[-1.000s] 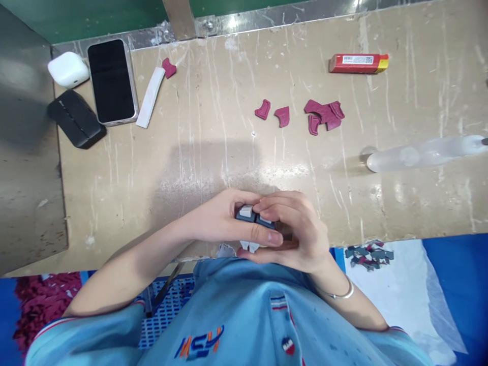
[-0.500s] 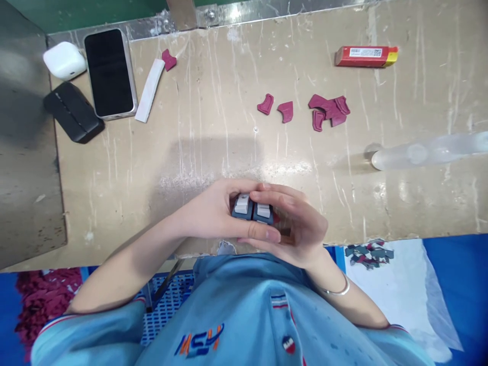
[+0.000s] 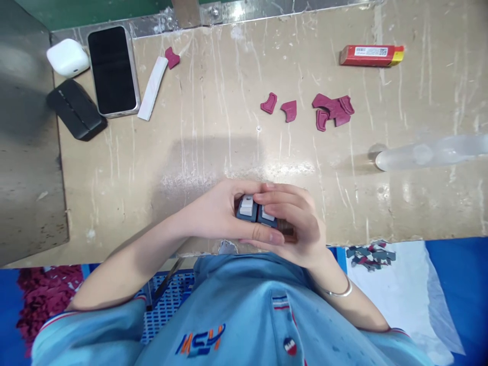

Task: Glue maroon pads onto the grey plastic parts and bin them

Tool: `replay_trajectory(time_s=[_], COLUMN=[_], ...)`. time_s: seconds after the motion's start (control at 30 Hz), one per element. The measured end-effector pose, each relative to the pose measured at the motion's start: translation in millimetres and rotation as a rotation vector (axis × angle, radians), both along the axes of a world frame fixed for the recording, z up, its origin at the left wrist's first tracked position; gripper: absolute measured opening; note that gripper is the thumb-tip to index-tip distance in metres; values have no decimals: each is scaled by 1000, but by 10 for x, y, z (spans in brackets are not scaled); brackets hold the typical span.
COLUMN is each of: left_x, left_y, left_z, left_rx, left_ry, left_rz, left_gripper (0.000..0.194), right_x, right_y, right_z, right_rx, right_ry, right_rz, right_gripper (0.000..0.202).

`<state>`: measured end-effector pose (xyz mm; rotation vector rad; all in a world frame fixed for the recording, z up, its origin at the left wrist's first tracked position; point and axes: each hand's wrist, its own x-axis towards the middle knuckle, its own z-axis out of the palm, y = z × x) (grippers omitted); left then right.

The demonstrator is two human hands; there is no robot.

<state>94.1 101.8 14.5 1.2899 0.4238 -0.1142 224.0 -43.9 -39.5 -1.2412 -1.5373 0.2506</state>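
Observation:
Near the table's front edge, my left hand (image 3: pixel 217 211) is closed around a dark grey block with light grey inserts (image 3: pixel 247 206), its thumb along the near side. My right hand (image 3: pixel 301 221) wraps the right end of the same dark block, fingers lying over its top. The two hands touch at the fingertips. The block's underside and right end are hidden by the fingers. Beyond the hands lie two separate maroon pieces (image 3: pixel 288 111) and a small cluster of maroon pieces (image 3: pixel 333 109).
At the back left are a phone (image 3: pixel 113 71), a white case (image 3: pixel 68 57), a black case (image 3: pixel 77 109), a white strip (image 3: pixel 152 89) and a maroon piece (image 3: pixel 172 58). A red lighter (image 3: pixel 368 56) and a translucent bottle (image 3: pixel 430 152) lie right. Maroon scraps (image 3: pixel 49 300) sit below left.
The fingers of my right hand have moved further over the block's right part, covering more of the right insert. The whole view has shifted slightly.

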Motion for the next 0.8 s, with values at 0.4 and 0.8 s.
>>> replay_trajectory(time_s=[0.4, 0.8], left_x=[35, -22], left_y=[28, -45], left_z=[-97, -60], left_rx=[-182, 222], left_ry=[17, -87], left_rz=[-49, 156], left_gripper=[28, 39], right_x=[42, 26], right_y=[26, -18], right_z=[52, -40], right_rx=[-36, 7], right_ry=[-159, -86], right_rz=[-54, -151], right_gripper=[38, 39])
